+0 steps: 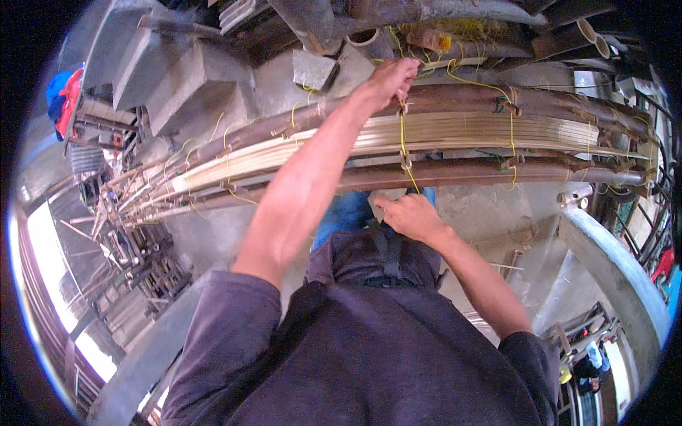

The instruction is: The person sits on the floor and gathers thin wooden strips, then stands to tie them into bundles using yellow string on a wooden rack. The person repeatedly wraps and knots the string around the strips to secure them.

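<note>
A long bundle of pale, thin strips (476,129) runs from left to right between two brown poles, the far pole (447,98) and the near pole (469,171). Yellow cord (403,135) crosses the strips in front of me. My left hand (392,81) is closed in a fist at the cord's far end, above the far pole. On the near side, close to my waist, my right hand (412,215) has its fingers curled together just below the near pole. The cord's near end reaches toward that hand; what its fingers hold is hidden.
Concrete steps (188,82) rise at the far left, beside a loose concrete block (314,69). Wide pipes (568,41) lie along the far side. A pale concrete ledge (614,266) stands at right. More yellow ties (512,135) hang along the poles.
</note>
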{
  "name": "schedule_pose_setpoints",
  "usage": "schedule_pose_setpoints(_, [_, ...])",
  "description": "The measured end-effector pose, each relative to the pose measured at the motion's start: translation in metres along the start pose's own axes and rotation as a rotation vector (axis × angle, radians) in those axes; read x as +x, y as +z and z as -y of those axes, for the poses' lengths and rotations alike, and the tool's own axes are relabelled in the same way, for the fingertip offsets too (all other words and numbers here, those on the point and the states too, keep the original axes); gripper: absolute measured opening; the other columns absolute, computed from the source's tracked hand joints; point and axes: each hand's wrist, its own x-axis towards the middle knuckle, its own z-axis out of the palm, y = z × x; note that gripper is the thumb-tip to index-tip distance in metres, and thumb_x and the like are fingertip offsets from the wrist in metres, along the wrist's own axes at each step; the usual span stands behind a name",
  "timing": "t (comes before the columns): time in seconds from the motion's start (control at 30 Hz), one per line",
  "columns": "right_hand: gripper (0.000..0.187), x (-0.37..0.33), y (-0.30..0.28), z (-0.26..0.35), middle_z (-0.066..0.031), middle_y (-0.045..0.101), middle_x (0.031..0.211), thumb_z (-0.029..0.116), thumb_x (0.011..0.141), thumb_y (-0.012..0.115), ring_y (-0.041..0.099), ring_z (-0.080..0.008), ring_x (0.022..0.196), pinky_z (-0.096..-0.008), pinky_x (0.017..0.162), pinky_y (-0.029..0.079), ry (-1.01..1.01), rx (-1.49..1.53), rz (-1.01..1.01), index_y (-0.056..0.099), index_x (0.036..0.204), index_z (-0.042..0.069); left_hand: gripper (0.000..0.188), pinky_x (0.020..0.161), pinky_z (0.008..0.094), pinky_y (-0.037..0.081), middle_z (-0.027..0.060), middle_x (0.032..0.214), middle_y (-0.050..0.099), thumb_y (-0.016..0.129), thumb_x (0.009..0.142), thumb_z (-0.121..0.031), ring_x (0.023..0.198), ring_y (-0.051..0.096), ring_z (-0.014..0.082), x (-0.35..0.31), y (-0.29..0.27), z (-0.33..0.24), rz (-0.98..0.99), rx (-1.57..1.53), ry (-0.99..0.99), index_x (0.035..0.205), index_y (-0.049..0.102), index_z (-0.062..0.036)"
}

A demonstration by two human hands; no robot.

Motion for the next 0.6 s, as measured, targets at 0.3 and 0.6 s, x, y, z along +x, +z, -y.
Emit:
schedule_pose_setpoints(0.3, [0.070,0.033,0.005,0.116,-0.0072,0.060,0.095,0.018,0.086,0.063,0.059,-0.0174,0.084,-0.0301,0.076,0.049,0.698,1.418,-0.191,0.023,0.142,0.009,0.040,0.079,0.0341,0.049,0.0075,0.100,0.064,0.046,0.094,-0.039,0.088,0.062,0.0171,-0.119,-0.153,-0.027,-0.023,0.468,0.347,0.104,0.061,-0.0031])
schedule_pose_setpoints(0.6, [0.015,0.118,-0.153,0.234,-0.0090,0.061,0.077,0.018,0.086,0.061,0.059,-0.0184,0.074,-0.0325,0.069,0.048,0.169,-0.121,-0.341,0.064,0.085,0.003,0.022,0.078,0.0458,0.047,0.0186,0.088,0.065,0.053,0.086,-0.021,0.086,0.062,0.0354,-0.231,-0.121,0.073,-0.187,0.927,0.533,0.090,0.064,-0.0023])
